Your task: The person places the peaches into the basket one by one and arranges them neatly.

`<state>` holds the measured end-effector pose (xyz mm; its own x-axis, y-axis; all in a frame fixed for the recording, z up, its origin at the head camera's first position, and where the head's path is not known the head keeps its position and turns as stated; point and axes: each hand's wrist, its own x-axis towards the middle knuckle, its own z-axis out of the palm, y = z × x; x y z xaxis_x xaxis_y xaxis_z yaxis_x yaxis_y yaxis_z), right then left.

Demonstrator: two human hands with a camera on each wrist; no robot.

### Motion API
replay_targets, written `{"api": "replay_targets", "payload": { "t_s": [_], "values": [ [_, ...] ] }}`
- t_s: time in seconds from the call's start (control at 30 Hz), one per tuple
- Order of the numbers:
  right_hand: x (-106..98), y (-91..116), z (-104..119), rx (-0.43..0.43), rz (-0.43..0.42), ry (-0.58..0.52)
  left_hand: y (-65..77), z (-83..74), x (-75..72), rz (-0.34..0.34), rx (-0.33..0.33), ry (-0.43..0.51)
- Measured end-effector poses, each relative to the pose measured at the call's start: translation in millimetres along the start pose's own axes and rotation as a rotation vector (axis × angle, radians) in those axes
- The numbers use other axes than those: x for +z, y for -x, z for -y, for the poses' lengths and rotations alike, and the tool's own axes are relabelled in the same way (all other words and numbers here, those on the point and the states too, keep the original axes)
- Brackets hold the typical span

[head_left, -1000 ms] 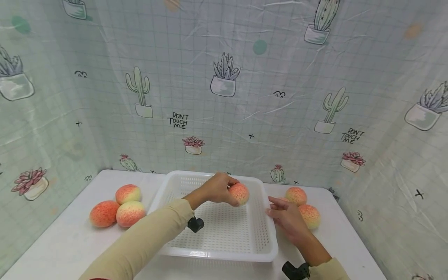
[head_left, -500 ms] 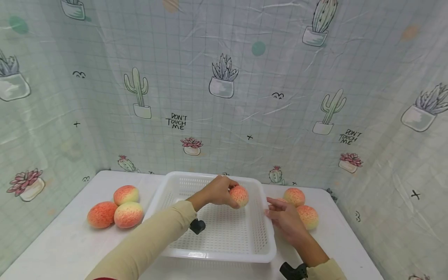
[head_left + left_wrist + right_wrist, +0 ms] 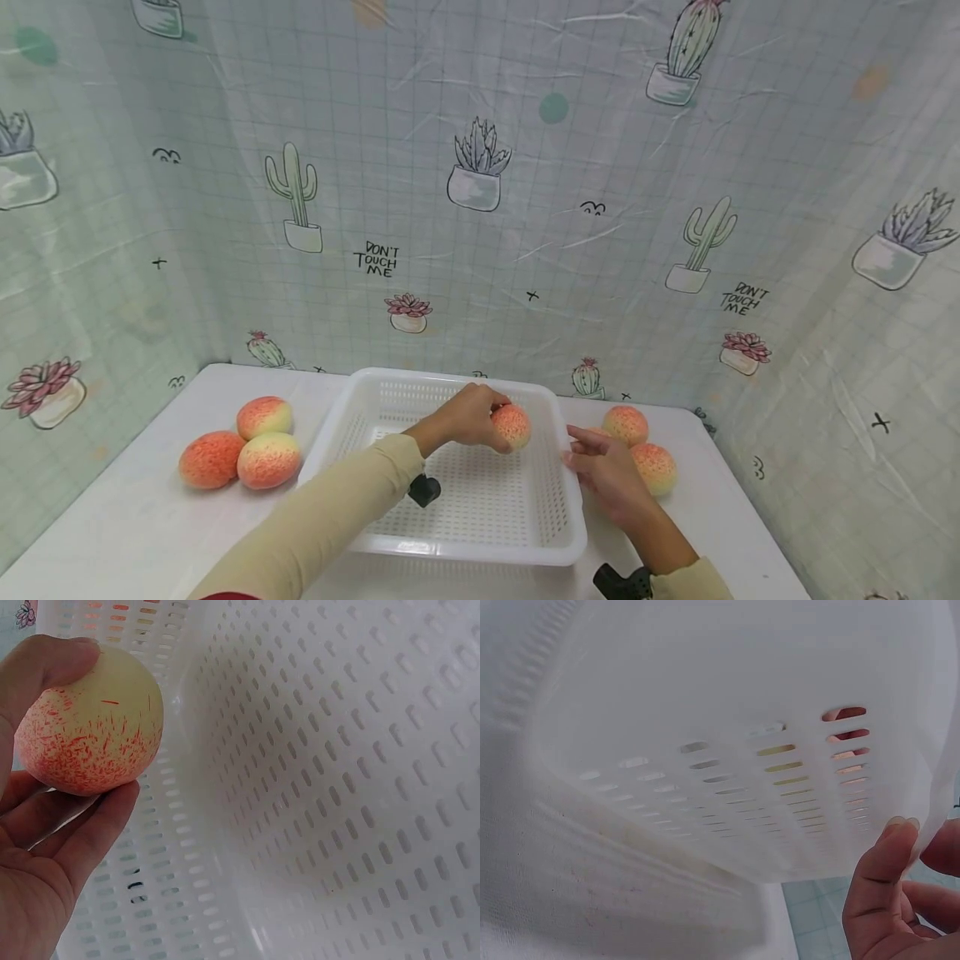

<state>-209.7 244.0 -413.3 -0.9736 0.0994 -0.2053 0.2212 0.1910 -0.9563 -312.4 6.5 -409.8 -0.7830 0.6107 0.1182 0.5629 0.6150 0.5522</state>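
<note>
My left hand [image 3: 468, 417] holds a peach [image 3: 512, 428] over the right part of a white plastic basket [image 3: 431, 548]. In the left wrist view the peach [image 3: 97, 724] is yellow with red speckles, gripped between the thumb above and fingers [image 3: 101, 829] below. The perforated basket wall [image 3: 180, 847] and floor lie beyond it. At the basket's right side, my right hand [image 3: 611, 479] pinches the rim. The right wrist view shows its thumb [image 3: 885, 859] against the outer wall under the rim, with fingers on the rim's other side.
Left of the basket, three peaches [image 3: 267, 460] sit grouped on the white table [image 3: 112, 533]. More peaches [image 3: 654, 468] lie right of the basket, one partly hidden behind the right hand. A cactus-print curtain [image 3: 450, 250] hangs behind and at both sides.
The left hand and its peach have sunk slightly towards the basket floor. The right hand stays at the rim. The whole head view has shifted a little.
</note>
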Motion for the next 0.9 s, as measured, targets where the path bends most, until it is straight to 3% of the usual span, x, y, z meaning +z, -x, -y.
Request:
{"api": "replay_targets", "payload": {
  "t_s": [0.33, 0.57, 0.9],
  "values": [
    [1, 1, -2, 0.000, -0.005, -0.007, 1.3, -0.8, 3.2, -0.014, 0.024, -0.009],
    [1, 1, -5, -0.019, 0.007, -0.015, 1.1, 1.9, 8.8, -0.010, -0.007, -0.025],
    [1, 2, -2, 0.000, -0.001, -0.008, -2.4, 2.9, 14.4, -0.007, -0.001, -0.019]
  ]
}}
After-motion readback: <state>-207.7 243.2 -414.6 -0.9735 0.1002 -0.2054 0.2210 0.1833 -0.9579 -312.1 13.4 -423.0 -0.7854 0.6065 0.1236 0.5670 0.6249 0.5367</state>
